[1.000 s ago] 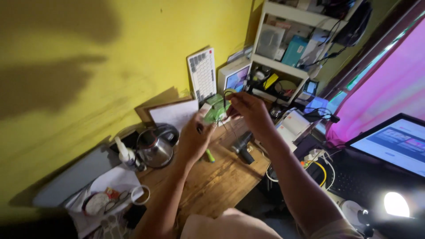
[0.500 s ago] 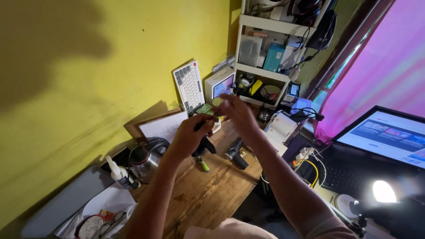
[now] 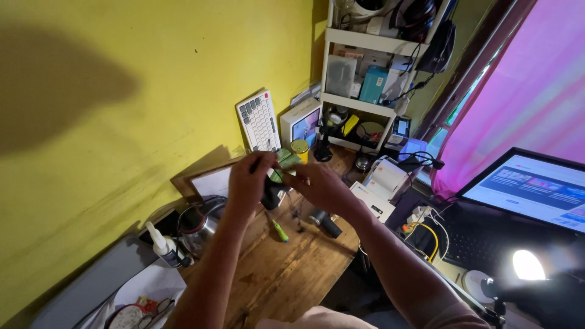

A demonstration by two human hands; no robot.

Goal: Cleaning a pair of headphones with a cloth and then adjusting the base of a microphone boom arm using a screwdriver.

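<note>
Both my hands meet above the wooden desk (image 3: 286, 274). My left hand (image 3: 250, 183) and my right hand (image 3: 320, 186) pinch a small green flat piece (image 3: 283, 163) between their fingertips. Below them a dark tool (image 3: 271, 195) stands on the desk, partly hidden by my left hand. A green-handled screwdriver (image 3: 280, 231) lies on the wood just beneath, and a black cylindrical tool (image 3: 326, 222) lies under my right wrist.
A white keyboard (image 3: 259, 122) leans on the yellow wall. A white shelf (image 3: 359, 109) holds boxes and cables. A metal kettle (image 3: 198, 225) and a white glue bottle (image 3: 161, 244) stand at left. A laptop (image 3: 527, 189) and a bright lamp (image 3: 527, 265) sit at right.
The view has shifted, so my hands appear lower and more central. They stay together on the green piece, now closer to the desk above the dark tool.
</note>
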